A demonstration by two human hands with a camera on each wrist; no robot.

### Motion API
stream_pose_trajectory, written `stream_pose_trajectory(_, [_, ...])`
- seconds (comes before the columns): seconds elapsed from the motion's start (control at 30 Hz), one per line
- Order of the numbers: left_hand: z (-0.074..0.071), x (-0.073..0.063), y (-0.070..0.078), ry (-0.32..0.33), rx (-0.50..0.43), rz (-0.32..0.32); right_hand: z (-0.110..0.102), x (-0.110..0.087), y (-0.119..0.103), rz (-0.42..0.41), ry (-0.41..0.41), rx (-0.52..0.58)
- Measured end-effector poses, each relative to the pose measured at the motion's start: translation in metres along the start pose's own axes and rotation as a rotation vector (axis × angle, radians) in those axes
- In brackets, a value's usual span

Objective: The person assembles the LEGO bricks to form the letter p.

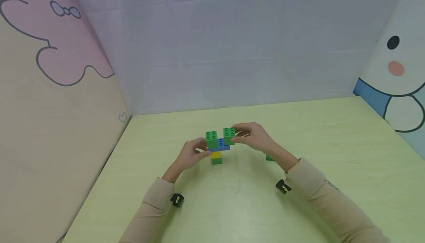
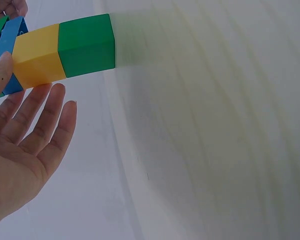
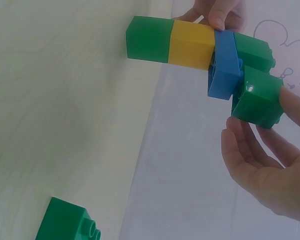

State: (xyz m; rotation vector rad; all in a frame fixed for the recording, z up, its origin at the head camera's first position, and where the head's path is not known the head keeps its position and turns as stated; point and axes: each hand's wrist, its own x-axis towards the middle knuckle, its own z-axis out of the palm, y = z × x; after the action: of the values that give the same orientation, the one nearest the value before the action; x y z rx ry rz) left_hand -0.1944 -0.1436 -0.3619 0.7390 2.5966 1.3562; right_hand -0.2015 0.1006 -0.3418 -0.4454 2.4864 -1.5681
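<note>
A small stack of blocks (image 1: 216, 158) stands on the pale wooden table (image 1: 216, 213): a bottom green block (image 2: 87, 45), then a yellow block (image 2: 37, 55), then a flat blue brick (image 1: 224, 146) jutting out to the right, with an upper green block (image 1: 211, 139) on its left end. The right hand (image 1: 254, 136) pinches another green block (image 1: 229, 136) between thumb and fingers at the brick's right end; whether it is fully seated is unclear. The left hand (image 1: 191, 156) lightly grips the stack around the blue brick, thumb on one side and loosely bent fingers on the other. To the right lies a loose green block (image 1: 269, 158), partly covered by the right forearm in the head view. Beyond the table hangs a whitish cloth (image 1: 232, 51), flanked by a pink cartoon figure (image 1: 73, 51) at left and a white one at right.
</note>
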Motion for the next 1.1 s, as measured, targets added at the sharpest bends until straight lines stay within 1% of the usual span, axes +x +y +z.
stream_pose_trajectory(0.37, [0.000, 0.001, 0.001, 0.001, -0.003, 0.000, 0.003, 0.000, -0.005, 0.013, -0.012, 0.000])
stream_pose_trajectory(0.6, [0.007, 0.012, -0.039, 0.008, -0.006, 0.001, 0.009, 0.001, -0.001, 0.002, 0.006, 0.016])
stream_pose_trajectory(0.73, [0.006, 0.011, -0.040, 0.007, -0.009, 0.007, 0.014, 0.001, 0.001, 0.013, -0.003, 0.075])
stream_pose_trajectory(0.97, [0.006, 0.011, -0.040, 0.001, -0.020, 0.015, 0.019, 0.003, 0.000, 0.081, -0.053, 0.189])
stream_pose_trajectory(1.1, [0.006, 0.011, -0.040, 0.000, -0.020, 0.012, 0.020, 0.004, 0.002, 0.081, -0.065, 0.253])
